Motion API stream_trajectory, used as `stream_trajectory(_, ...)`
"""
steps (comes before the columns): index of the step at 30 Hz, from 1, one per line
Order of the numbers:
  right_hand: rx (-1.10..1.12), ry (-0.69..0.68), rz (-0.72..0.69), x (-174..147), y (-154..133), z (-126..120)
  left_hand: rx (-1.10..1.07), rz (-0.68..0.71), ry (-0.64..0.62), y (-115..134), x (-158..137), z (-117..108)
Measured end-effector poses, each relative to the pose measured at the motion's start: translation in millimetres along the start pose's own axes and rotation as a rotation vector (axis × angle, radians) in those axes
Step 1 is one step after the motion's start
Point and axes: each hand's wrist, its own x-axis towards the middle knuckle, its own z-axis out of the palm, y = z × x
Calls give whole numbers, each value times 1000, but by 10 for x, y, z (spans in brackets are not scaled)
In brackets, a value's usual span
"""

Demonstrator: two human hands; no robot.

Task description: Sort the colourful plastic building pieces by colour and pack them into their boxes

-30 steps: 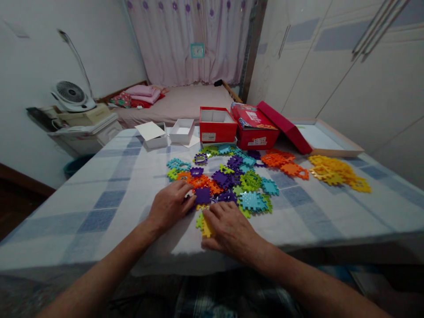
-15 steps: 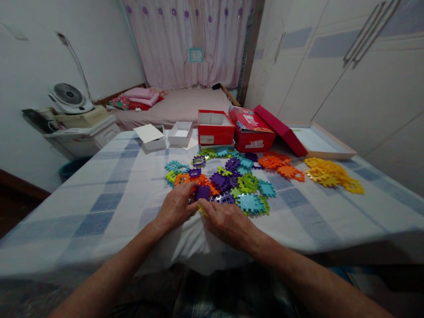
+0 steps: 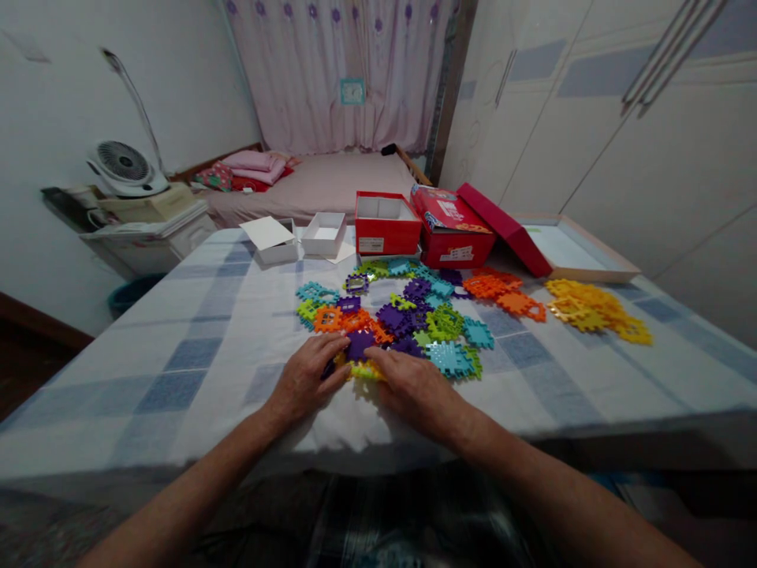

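A pile of toothed plastic building tiles lies near the table's front edge, with purple, orange, green and light blue pieces overlapping. My left hand (image 3: 311, 369) curls its fingers and thumb against the pile's near left side, touching a purple tile (image 3: 360, 345). From the right, my right hand (image 3: 414, 386) closes on the near edge of the same cluster, its fingertips by the purple tile. Between both hands a yellow-green tile (image 3: 365, 369) shows below the purple one. The undersides of my fingers are hidden. A light blue tile (image 3: 449, 359) lies just right of my right hand.
Orange tiles (image 3: 494, 288) and yellow tiles (image 3: 594, 306) form separate heaps on the right. Behind the pile stand an open red box (image 3: 387, 235), another red box (image 3: 458, 248), a leaning red lid (image 3: 502, 229), small white boxes (image 3: 322, 244) and a shallow tray (image 3: 603, 264).
My hands have moved slightly apart, uncovering more of the yellow-green tile between them. The right fingertips have shifted right. The view has tilted a little; the heaps and boxes stay put.
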Motion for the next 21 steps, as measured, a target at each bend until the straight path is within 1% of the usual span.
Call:
stream_trajectory(2, 40, -5, -12, -10, 27, -21, 7, 21, -15, -32, -22, -25)
stream_trajectory(3, 64, 11, 8, -3, 50, -54, 18, 22, -26, -32, -23, -39)
stream_trajectory(6, 85, 141, 122, 111, 189, -244, 88, -15, -80, 38, 1, -79)
stream_trajectory(8, 6, 222, 198, 269, 350, -394, 156, -74, -115, 125, 33, -94)
stream_trajectory(9, -47, 217, 234, 362, 442, -455, 189, -103, -129, 170, 51, -98)
stream_trajectory(11, -136, 110, 300, 546, 618, -523, 236, -138, -156, 242, 86, -101)
stream_trajectory(13, -178, -23, 347, 689, 747, -524, 249, -145, -182, 276, 117, -106)
stream_trajectory(15, -185, -79, 362, 768, 811, -487, 228, -153, -196, 271, 138, -119)
stream_trajectory(18, -173, -49, 346, 781, 822, -430, 152, -177, -162, 219, 148, -168)
stream_trajectory(21, -103, 23, 296, 738, 811, -397, 44, -184, -79, 171, 138, -252)
